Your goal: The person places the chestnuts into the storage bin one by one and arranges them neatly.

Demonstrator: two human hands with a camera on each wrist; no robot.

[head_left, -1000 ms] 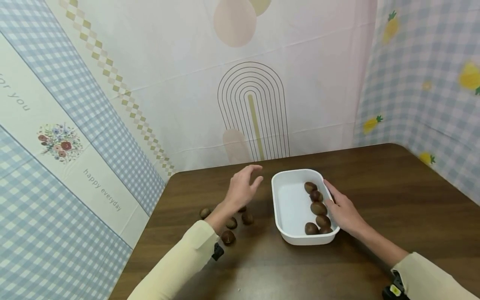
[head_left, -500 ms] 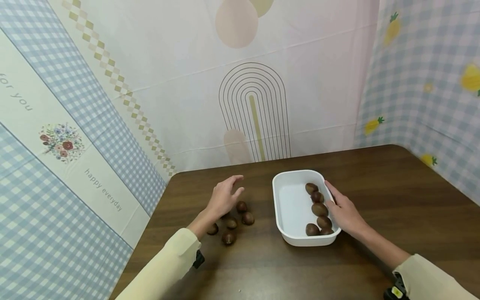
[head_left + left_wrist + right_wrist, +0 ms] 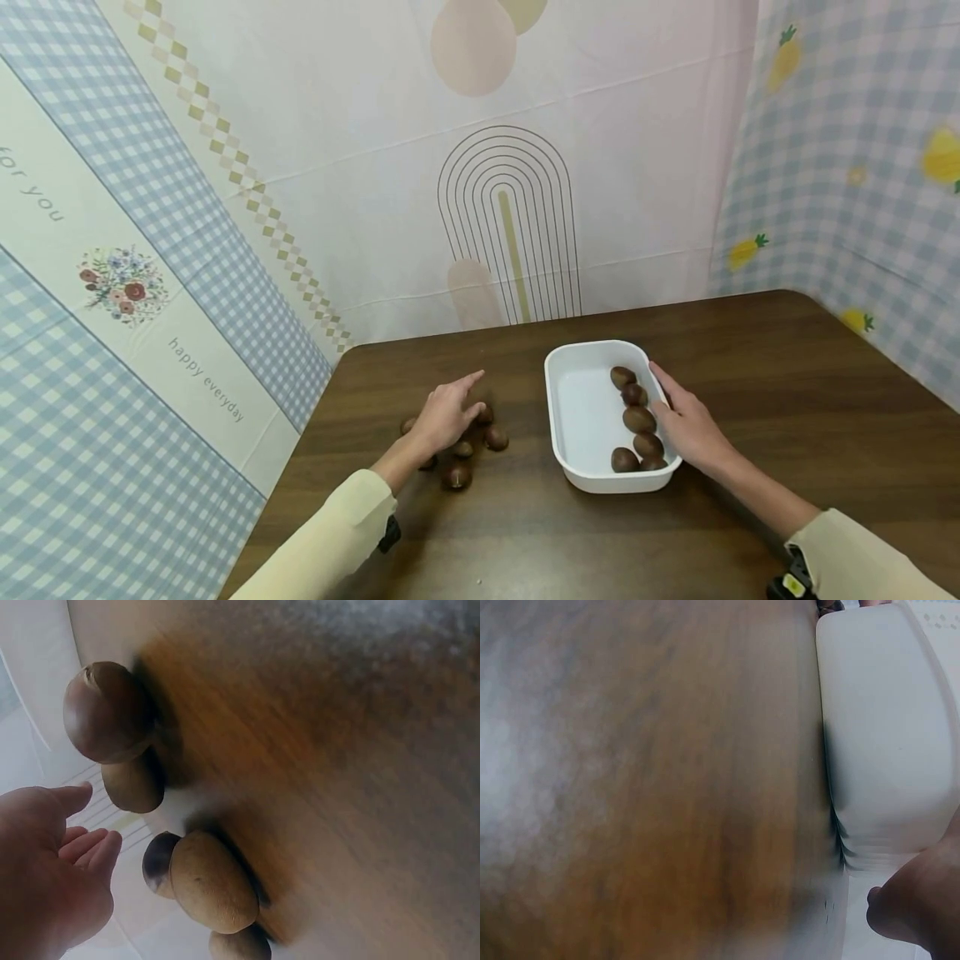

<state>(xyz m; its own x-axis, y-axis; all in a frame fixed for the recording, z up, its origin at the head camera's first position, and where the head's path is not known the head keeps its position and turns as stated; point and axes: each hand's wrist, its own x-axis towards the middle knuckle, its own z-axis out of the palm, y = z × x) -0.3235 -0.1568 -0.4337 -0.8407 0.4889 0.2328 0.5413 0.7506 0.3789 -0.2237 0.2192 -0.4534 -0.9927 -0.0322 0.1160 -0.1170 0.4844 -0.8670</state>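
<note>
Brown nuts (image 3: 457,477) lie about your left hand (image 3: 442,415) — six more nuts (image 3: 639,419) sit in the white tray (image 3: 587,417), nearest your right hand (image 3: 688,423).

The left hand (image 3: 56,874) reaches in from the left edge, its fingers and thumb apart with a gap between them. Near the fingertips a large glossy chestnut (image 3: 109,712) overlaps a paler chestnut (image 3: 133,784). Lower down, a tan chestnut (image 3: 214,885) partly covers a dark chestnut (image 3: 157,866), with another chestnut (image 3: 240,946) cut off by the bottom edge. The brown wooden table (image 3: 337,795) is blurred, so whether neighbouring nuts touch is hard to tell.
</note>
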